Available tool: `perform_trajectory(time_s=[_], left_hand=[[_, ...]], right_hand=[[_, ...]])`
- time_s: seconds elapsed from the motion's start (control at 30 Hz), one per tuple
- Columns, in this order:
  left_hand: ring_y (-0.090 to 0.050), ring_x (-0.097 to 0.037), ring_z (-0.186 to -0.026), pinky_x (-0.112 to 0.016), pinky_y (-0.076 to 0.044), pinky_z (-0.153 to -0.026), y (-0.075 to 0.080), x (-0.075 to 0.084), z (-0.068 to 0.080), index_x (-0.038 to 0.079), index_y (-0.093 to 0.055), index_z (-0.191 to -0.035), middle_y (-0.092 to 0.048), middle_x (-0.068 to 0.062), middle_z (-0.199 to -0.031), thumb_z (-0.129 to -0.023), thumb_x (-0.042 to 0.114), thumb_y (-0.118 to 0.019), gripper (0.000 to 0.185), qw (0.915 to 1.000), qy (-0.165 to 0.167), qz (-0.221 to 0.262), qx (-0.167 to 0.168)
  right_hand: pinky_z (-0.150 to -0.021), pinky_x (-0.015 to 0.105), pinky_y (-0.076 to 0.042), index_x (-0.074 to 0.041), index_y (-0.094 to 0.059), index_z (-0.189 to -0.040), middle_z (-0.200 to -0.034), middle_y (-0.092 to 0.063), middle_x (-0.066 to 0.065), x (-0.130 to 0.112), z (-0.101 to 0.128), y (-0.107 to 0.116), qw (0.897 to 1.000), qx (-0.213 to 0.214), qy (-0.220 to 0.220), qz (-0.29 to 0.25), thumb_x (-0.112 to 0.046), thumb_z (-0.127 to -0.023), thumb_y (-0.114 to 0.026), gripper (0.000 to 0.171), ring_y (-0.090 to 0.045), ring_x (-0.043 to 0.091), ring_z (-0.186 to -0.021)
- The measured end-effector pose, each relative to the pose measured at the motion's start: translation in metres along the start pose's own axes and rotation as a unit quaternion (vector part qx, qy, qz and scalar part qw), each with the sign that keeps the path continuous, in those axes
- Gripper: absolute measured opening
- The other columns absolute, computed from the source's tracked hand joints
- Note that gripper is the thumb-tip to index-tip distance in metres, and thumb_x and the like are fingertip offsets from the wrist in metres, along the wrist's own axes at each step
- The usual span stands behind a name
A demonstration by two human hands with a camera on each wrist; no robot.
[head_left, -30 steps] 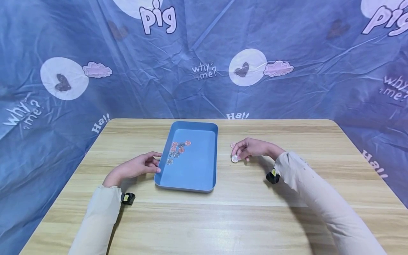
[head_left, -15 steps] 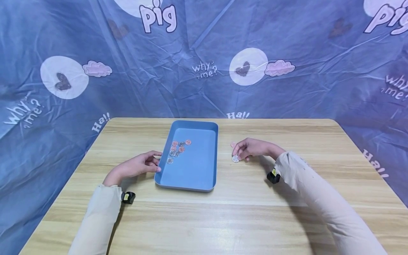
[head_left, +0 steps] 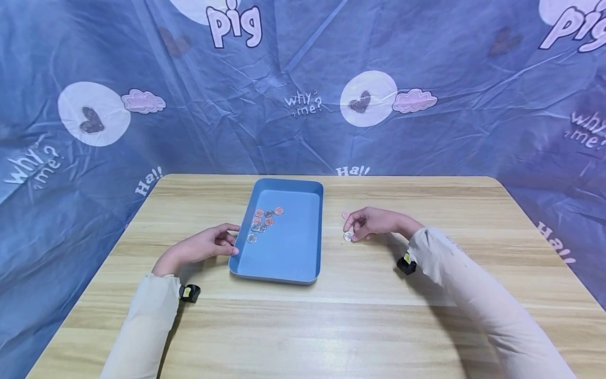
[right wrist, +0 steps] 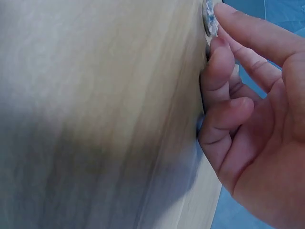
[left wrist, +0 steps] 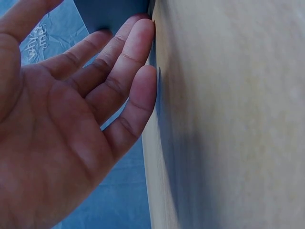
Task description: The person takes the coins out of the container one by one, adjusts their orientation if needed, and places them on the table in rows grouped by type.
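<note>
A blue tray (head_left: 284, 268) stands on the wooden table and holds several silver and copper coins (head_left: 263, 221) in its far left part. My left hand (head_left: 208, 246) lies open beside the tray, its straight fingers (left wrist: 138, 52) against the tray's left wall (left wrist: 112, 12). To the right of the tray, my right hand (head_left: 374, 221) has curled fingers. Its fingertips (right wrist: 224, 24) pinch a silver coin (head_left: 349, 236) at the table surface, and the coin's edge (right wrist: 208, 20) shows in the right wrist view. A copper coin (head_left: 345, 215) lies just beyond that hand.
The wooden table (head_left: 360, 321) stretches bare in front of the tray and to the far right. A blue printed cloth (head_left: 303, 105) hangs behind and around the table's edges.
The right hand's fingers have drawn in slightly at the silver coin. The left hand and the tray have stayed where they were.
</note>
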State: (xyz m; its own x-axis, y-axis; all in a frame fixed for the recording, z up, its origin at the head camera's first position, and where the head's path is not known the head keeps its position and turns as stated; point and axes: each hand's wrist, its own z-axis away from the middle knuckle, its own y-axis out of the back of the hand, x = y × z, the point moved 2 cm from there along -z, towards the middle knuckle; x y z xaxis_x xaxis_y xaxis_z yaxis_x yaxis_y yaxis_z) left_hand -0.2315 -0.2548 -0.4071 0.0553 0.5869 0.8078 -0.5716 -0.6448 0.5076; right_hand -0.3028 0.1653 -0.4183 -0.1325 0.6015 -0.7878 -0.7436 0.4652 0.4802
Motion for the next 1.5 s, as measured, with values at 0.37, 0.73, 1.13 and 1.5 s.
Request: perform_trajectory(time_s=[0.37, 0.73, 1.13, 1.5], left_hand=[[-0.058, -0.021, -0.102, -0.033, -0.048, -0.092, 0.000, 0.002, 0.000, -0.006, -0.032, -0.144, -0.058, -0.020, -0.117, -0.091, 0.023, -0.068, 0.071, 1.0000, -0.002, 0.000, 0.000], [-0.058, -0.021, -0.102, -0.030, -0.047, -0.090, -0.001, 0.000, 0.001, -0.005, -0.032, -0.145, -0.058, -0.020, -0.116, -0.091, 0.024, -0.068, 0.071, 1.0000, -0.001, 0.004, 0.000], [-0.059, -0.018, -0.101, -0.029, -0.048, -0.090, -0.001, -0.001, -0.002, -0.004, -0.034, -0.144, -0.060, -0.018, -0.115, -0.090, 0.025, -0.068, 0.070, 0.9999, -0.005, -0.009, 0.005], [-0.058, -0.020, -0.100, -0.030, -0.047, -0.089, 0.000, -0.003, -0.001, -0.005, -0.034, -0.143, -0.060, -0.018, -0.114, -0.090, 0.024, -0.068, 0.070, 0.9999, -0.010, -0.004, 0.000]], right_hand=[[-0.055, 0.020, -0.041, 0.003, -0.061, -0.105, -0.067, -0.050, -0.001, -0.003, 0.001, -0.004, 0.999, 0.010, 0.024, 0.033, 0.001, -0.082, -0.068, 0.025, -0.045, 0.007, -0.055], [-0.055, 0.020, -0.040, 0.001, -0.061, -0.107, -0.070, -0.049, -0.002, 0.001, 0.000, -0.004, 0.999, 0.010, 0.019, 0.036, -0.001, -0.082, -0.068, 0.026, -0.044, 0.007, -0.058], [-0.060, 0.021, -0.044, 0.001, -0.060, -0.112, -0.078, -0.053, 0.001, -0.001, 0.009, -0.001, 1.000, 0.025, 0.005, 0.002, -0.004, -0.085, -0.067, 0.029, -0.048, 0.010, -0.064], [-0.056, 0.023, -0.044, 0.001, -0.059, -0.114, -0.089, -0.062, 0.012, -0.012, 0.014, 0.000, 0.998, 0.066, 0.024, -0.004, -0.010, -0.091, -0.062, 0.026, -0.055, 0.016, -0.065]])
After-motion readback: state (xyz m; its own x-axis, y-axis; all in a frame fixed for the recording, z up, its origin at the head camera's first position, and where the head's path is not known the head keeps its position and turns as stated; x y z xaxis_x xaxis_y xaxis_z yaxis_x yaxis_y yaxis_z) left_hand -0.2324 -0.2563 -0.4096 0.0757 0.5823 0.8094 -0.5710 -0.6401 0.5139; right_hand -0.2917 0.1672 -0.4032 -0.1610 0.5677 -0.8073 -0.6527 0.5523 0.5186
